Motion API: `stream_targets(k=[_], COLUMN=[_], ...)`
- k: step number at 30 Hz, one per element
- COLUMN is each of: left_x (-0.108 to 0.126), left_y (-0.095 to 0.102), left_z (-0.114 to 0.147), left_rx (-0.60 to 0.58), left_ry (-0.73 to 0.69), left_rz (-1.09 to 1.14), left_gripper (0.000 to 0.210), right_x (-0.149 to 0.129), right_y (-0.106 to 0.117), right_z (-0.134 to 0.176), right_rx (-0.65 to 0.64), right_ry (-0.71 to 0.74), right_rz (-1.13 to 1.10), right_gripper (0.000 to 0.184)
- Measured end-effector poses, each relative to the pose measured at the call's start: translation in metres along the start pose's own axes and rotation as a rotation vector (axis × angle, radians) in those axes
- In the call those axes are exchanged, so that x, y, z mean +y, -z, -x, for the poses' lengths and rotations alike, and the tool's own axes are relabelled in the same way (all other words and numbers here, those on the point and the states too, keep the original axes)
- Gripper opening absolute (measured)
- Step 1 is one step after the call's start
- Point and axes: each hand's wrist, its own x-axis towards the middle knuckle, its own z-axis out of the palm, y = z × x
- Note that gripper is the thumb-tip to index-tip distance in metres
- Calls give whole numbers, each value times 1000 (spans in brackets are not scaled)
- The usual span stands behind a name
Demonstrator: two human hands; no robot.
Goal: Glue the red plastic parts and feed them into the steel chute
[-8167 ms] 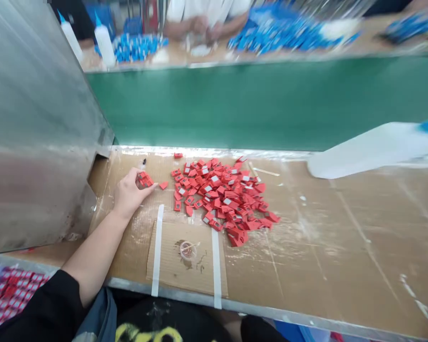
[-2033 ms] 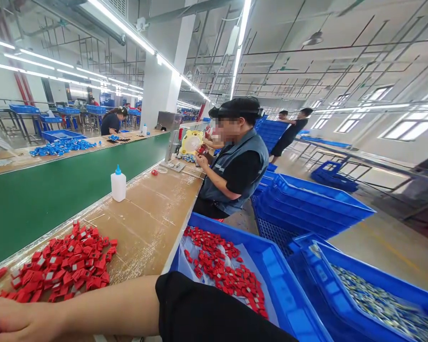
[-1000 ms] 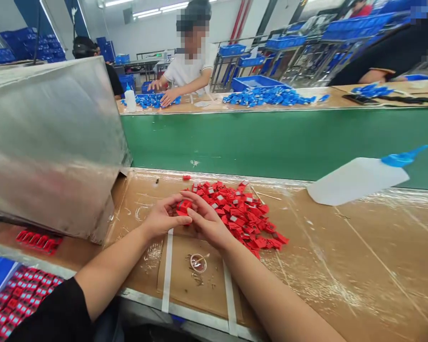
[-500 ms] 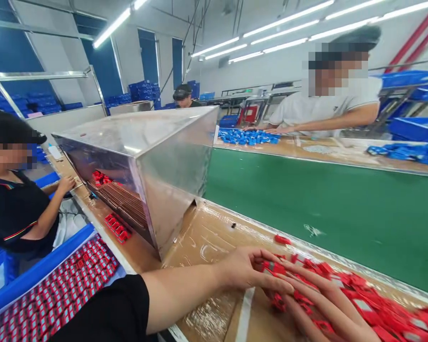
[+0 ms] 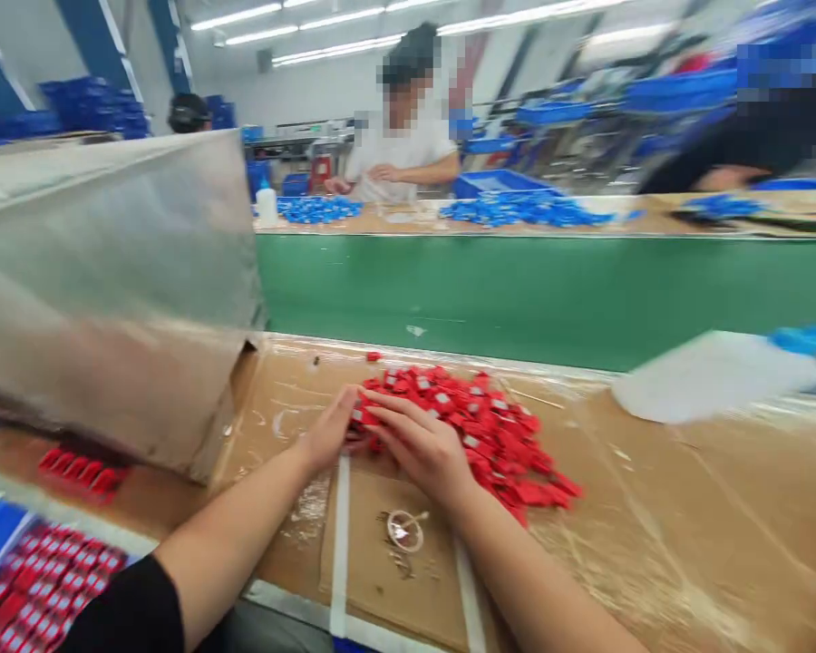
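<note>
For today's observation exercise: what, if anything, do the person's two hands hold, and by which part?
It cannot be told. Both the left hand and right hand rest on the near-left edge of the red pile, fingers among the pieces; motion blur hides any grip.

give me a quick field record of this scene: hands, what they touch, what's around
left hand: at the left edge of the red pieces, fingers curled against them; grip unclear through blur
right hand: flat on the pile, fingers spread toward the left hand
pile: loose red pieces with pale squares, on the bench
cup: small clear one with a stick in it, just below the right wrist
bottle: white, blue tip, lying on its side at right
box: metal, left of the hands
belt: green, behind the bench
co-worker: across the belt, by blue parts
</note>
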Motion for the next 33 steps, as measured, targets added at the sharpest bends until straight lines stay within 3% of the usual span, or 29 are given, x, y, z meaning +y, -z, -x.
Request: stream_targets(k=[4, 11, 17, 22, 29, 33], left_x=[-1, 4, 12, 15, 27, 24], left_y=[4, 4, 2, 4, 4, 3], left_z=[-5, 2, 8, 7, 12, 13], left_rx=[-96, -107, -109, -57, -28, -17], left_ry=[3, 21, -51, -212, -374, -379], left_rz=[83, 4, -54, -160, -436, -593], left_gripper=[63, 54, 55, 57, 58, 56], right_x=[7, 4, 7, 0, 6, 12], right_y=[2, 4, 4, 9, 5, 4], right_z=[-1, -2, -1, -3, -1, 2], right_rx=[-13, -16, 1, -112, -75, -153], right_ry=[-18, 13, -21, -121, -234, -248], right_rz=[33, 30, 42, -83, -175, -264], right_gripper=[35, 36, 35, 62, 73, 75])
